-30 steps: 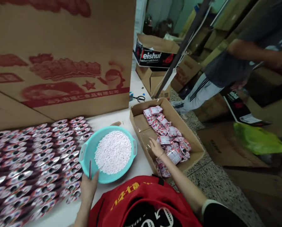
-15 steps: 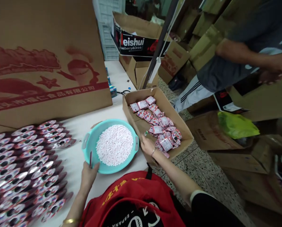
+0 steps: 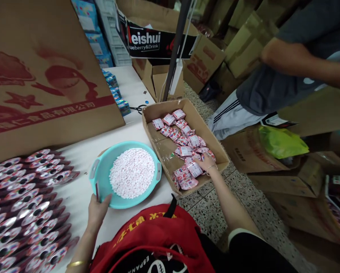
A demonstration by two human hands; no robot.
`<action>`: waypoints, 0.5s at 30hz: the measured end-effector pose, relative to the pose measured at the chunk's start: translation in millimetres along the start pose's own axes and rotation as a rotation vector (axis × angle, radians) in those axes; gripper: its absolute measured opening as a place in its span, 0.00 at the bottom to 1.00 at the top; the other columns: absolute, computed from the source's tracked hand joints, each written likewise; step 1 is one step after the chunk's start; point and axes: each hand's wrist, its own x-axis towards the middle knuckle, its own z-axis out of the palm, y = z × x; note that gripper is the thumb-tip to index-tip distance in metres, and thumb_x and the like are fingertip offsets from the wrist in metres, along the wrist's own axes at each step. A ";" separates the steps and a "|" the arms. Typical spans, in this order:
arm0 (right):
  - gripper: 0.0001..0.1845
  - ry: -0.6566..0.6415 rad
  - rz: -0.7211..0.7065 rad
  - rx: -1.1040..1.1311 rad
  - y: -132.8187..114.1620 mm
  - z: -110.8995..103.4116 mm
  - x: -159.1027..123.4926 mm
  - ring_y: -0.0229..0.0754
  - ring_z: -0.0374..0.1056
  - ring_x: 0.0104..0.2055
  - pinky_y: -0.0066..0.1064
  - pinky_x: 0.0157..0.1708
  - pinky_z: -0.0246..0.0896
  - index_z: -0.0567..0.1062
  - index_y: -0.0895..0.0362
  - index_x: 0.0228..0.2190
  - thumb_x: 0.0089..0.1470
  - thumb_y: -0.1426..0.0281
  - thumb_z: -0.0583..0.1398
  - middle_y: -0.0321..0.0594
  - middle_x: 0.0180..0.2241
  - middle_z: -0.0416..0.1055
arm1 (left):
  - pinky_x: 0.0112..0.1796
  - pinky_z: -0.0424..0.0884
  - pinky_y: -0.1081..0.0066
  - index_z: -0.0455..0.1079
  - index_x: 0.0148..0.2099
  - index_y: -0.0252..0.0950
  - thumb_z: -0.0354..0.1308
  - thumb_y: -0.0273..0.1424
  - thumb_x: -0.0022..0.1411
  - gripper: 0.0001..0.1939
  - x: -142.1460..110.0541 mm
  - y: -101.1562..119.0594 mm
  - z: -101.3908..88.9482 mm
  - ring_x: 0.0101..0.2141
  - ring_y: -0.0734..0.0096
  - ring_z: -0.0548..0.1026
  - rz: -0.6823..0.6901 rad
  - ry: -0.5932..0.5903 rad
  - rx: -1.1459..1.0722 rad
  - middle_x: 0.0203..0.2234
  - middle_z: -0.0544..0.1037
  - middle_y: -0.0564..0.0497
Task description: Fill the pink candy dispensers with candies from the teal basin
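My left hand [image 3: 97,213] grips the rim of a teal plastic basin [image 3: 107,159] at its near side, with a thin dark strip [image 3: 96,191] showing by the thumb. The basin holds a heap of small white and pink pieces [image 3: 132,173], possibly sweets. My right hand [image 3: 205,163] rests with spread fingers on red and white foil sachets [image 3: 181,140], which lie loose in a shallow cardboard tray [image 3: 162,151]. Rows of shiny red and silver pouches [image 3: 24,223] overlap on the white table [image 3: 79,178] left of the basin.
A large printed cardboard sheet [image 3: 44,83] stands upright at the left. Scissors [image 3: 137,109] and blue boxes [image 3: 115,98] lie farther along the table. A co-worker's torso and arm [image 3: 272,76] stand at the right, among cardboard cartons [image 3: 204,62] and a green bag [image 3: 280,142].
My right hand has moved across the tray from its near left corner onto the sachets at the right. My left hand stays on the basin rim. The head view has swung slightly.
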 end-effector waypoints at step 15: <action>0.25 0.459 -0.166 0.742 -28.7 43.2 -24.0 0.53 0.65 0.53 0.47 0.54 0.58 0.65 0.59 0.49 0.53 0.59 0.56 0.55 0.49 0.68 | 0.38 0.73 0.64 0.64 0.51 0.32 0.59 0.41 0.46 0.31 -5.0 3.8 -3.1 0.38 0.58 0.74 0.040 -0.052 -0.079 0.40 0.76 0.43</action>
